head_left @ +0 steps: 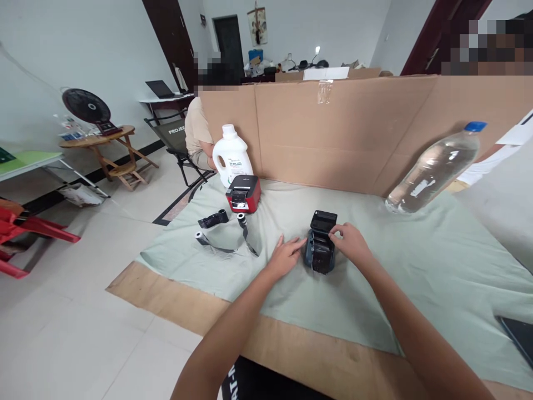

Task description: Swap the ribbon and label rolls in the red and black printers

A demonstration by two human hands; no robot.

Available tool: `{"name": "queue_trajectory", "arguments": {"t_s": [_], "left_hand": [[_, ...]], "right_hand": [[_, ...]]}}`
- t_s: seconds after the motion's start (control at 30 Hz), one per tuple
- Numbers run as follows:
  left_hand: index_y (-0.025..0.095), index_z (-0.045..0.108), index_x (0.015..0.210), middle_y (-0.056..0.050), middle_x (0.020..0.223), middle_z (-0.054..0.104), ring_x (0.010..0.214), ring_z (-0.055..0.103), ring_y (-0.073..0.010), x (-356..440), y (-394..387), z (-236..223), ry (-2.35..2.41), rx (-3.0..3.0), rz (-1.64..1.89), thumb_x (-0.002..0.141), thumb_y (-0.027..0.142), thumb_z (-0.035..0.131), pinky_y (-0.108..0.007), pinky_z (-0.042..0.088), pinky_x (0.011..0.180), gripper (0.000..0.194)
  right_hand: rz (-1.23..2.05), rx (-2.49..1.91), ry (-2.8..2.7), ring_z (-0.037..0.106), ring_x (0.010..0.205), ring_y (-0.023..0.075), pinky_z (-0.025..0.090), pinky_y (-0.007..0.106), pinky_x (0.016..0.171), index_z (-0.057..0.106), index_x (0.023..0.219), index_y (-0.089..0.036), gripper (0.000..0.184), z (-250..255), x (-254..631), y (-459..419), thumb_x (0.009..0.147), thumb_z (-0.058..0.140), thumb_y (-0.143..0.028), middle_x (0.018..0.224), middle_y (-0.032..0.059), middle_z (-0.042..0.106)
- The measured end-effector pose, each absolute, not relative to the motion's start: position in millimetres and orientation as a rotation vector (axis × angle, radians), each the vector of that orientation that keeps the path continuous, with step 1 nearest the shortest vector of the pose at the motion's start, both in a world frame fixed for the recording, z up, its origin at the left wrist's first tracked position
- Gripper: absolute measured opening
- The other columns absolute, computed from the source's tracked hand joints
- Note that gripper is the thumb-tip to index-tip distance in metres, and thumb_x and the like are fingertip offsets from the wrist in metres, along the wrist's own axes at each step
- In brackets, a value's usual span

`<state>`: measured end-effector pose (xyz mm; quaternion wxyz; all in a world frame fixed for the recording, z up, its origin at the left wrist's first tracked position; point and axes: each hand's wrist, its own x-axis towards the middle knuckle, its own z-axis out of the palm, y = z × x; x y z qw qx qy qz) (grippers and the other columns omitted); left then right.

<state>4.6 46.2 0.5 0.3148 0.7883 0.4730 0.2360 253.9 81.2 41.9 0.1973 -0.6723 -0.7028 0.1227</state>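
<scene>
A small dark label printer (308, 255) stands on the cloth in front of me, its lid (323, 221) raised. Inside its bay sits a shiny black roll (322, 253), with a strip hanging over the front. My left hand (285, 256) has its fingers spread, the index fingertip at the printer's left side. At the lid's lower right edge, the thumb and fingers of my right hand (350, 240) are pinched together. Left of the printer lie several black ribbon rolls (214, 219), two of them partly unwound. Behind these is a red and black printer (245, 194).
A white jug (231, 155) and a tall cardboard panel (325, 139) stand at the back. On the right a large clear bottle (437, 169) with a blue cap leans against the panel. A phone (518, 336) lies at the right edge. One person (199, 130) sits behind the panel; another is at the right.
</scene>
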Motion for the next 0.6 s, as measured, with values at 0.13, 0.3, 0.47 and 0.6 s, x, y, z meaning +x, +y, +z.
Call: {"name": "queue_trajectory", "arguments": {"t_s": [0.13, 0.3, 0.47, 0.6], "left_hand": [[0.032, 0.049, 0.151, 0.0, 0.154, 0.053, 0.149, 0.043, -0.0165, 4.6, 45.3, 2.9, 1.262, 2.095, 0.614, 0.096, 0.019, 0.041, -0.052, 0.001, 0.131, 0.057], [0.032, 0.048, 0.151, 0.0, 0.154, 0.053, 0.149, 0.043, -0.0158, 3.9, 43.6, 7.1, 1.257, 2.09, 0.609, 0.096, 0.019, 0.04, -0.052, 0.002, 0.13, 0.057], [0.035, 0.047, 0.151, 0.004, 0.154, 0.054, 0.149, 0.043, -0.0163, 3.6, 43.4, 7.9, 1.24, 2.089, 0.62, 0.096, 0.019, 0.039, -0.052, 0.003, 0.131, 0.057], [0.03, 0.064, 0.135, 0.001, 0.143, 0.064, 0.141, 0.052, -0.0213, 4.2, 42.6, 7.3, 1.286, 2.116, 0.626, 0.096, 0.019, 0.044, -0.053, 0.006, 0.131, 0.045]], "right_hand": [[0.391, -1.917, -2.241, 0.064, 0.087, 0.0241, 0.049, 0.034, 0.083, 0.081, 0.09, -0.025, 0.019, 45.8, 245.9, 96.6, 0.074, 0.071, -0.031, 0.089, 0.0073, 0.071], [0.335, -1.892, -2.301, 0.065, 0.09, 0.031, 0.051, 0.041, 0.082, 0.074, 0.071, -0.026, 0.015, 46.7, 241.9, 109.3, 0.061, 0.082, -0.034, 0.072, 0.0076, 0.068], [0.516, -1.809, -1.943, 0.066, 0.079, 0.0272, 0.054, 0.043, 0.074, 0.065, 0.085, -0.025, 0.029, 75.1, 248.3, 84.9, 0.07, 0.076, -0.048, 0.089, 0.0094, 0.072], [0.921, -1.513, -1.638, 0.066, 0.071, 0.0218, 0.056, 0.038, 0.061, 0.055, 0.101, -0.024, 0.042, 108.3, 209.7, 56.2, 0.08, 0.067, -0.058, 0.097, 0.0093, 0.071]]}}
